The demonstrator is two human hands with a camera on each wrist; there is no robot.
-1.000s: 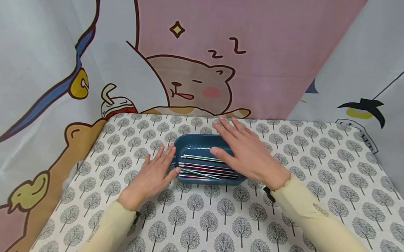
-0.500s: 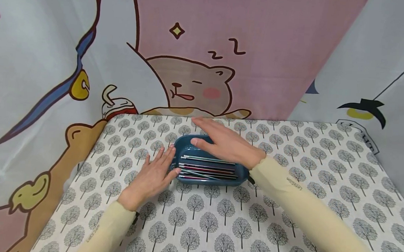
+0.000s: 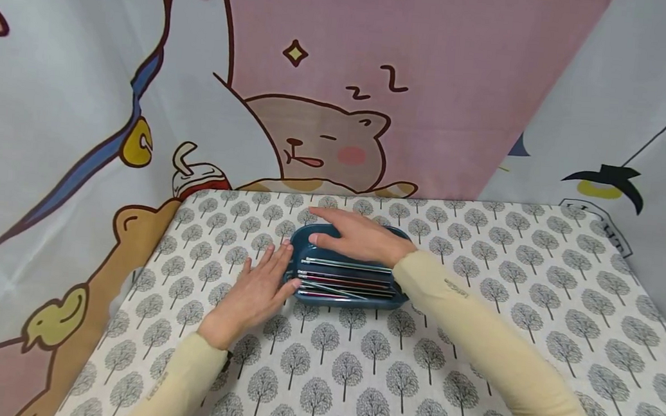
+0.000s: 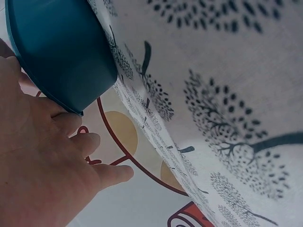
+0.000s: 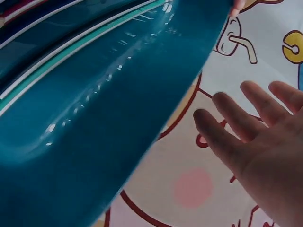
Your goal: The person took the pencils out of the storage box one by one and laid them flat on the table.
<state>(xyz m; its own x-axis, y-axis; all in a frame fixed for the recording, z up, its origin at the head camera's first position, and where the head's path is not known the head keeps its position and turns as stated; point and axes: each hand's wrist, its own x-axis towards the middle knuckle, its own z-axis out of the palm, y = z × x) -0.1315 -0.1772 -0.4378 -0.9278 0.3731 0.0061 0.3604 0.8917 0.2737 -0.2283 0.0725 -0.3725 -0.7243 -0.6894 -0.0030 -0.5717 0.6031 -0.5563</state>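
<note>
A dark teal plastic tray (image 3: 355, 303) sits on the table, and several striped pencils (image 3: 345, 278) with eraser ends lie lengthwise inside it. My left hand (image 3: 257, 293) rests at the tray's left end, its fingers fairly straight along the rim; in the left wrist view the fingers (image 4: 64, 120) reach the rim. My right hand (image 3: 357, 237) hovers over the back part of the tray, fingers extended to the left and thumb apart, holding nothing. The right wrist view shows that hand (image 5: 265, 142) with spread fingers beyond the tray's long wall (image 5: 123, 123).
A white cloth printed with grey trees (image 3: 379, 372) covers the table. Behind the table's back edge hangs a curtain (image 3: 445, 100) with cartoon animals, and more printed fabric (image 3: 69, 170) closes off the left side.
My right hand has swept left from the tray's back right over its back part and turned more sideways. My left hand has stayed at the tray's left end. The pencils look unmoved.
</note>
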